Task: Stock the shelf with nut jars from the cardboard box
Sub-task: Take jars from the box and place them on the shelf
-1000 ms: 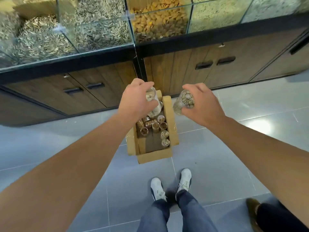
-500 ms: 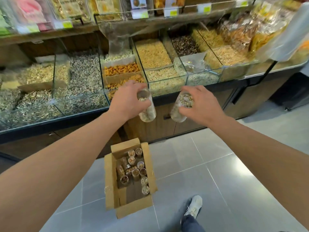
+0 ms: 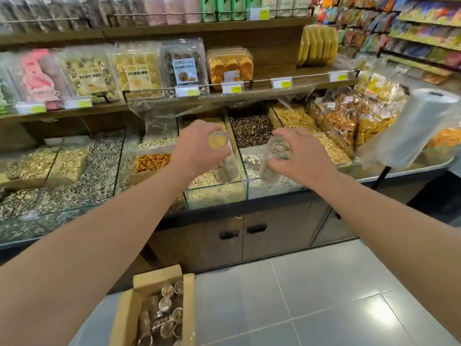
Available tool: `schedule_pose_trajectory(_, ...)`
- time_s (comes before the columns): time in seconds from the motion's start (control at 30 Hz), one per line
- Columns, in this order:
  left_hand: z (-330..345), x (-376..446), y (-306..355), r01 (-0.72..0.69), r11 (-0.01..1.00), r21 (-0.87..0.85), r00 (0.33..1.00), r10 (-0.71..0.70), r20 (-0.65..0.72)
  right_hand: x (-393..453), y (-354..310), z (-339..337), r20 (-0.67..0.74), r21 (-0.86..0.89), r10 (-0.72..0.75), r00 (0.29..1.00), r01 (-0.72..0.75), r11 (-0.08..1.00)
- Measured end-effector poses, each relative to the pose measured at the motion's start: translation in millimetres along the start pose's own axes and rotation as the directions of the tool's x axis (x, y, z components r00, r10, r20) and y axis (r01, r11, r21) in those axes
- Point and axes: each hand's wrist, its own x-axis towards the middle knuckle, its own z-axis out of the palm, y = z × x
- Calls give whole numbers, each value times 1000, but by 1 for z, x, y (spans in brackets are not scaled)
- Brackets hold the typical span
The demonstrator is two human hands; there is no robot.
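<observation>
Held above glass bin edges [image 3: 245, 182]: clear nut jars, L hand [image 3: 197, 151] gripping one [image 3: 225, 162], R hand [image 3: 300, 156] another [image 3: 273, 162].

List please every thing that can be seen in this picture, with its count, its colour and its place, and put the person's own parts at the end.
nut jars in hands: two, clear, one in each hand, above the bulk bins
cardboard box: one, brown, open, on the floor at lower left
jars in the box: several, clear, exact count cannot be told
bulk bins: many, glass walls, filled with seeds and nuts, on the counter
packaged snacks: several, clear packs, on the wooden shelf above the bins
price tags: several, white and yellow, on the shelf rail
bag roll: one, translucent white, at right
cabinet doors: brown wood, black handles, below the bins
floor: grey tiles
left hand: grips one jar
right hand: grips the other jar
</observation>
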Motion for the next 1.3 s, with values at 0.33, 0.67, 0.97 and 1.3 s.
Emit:
schedule_pose_trajectory(0.33,62,151,11,3,999,-49,998,-6,-69,142,92,-14,-81,-48,-24,996,20,999)
schedule_pose_trajectory(0.67,109,317,-3,24,997,-68,998,-27,-50,311,165,-11,-80,-3,8,997,-8,1000)
schedule_pose_trajectory(0.97,163,439,-14,46,999,4,998,-46,-32,447,225,8,-111,69,10,994,-2,998)
schedule_pose_trajectory(1.3,219,542,-13,152,987,46,987,-149,-54,604,290,28,-39,145,-103,994,107,984)
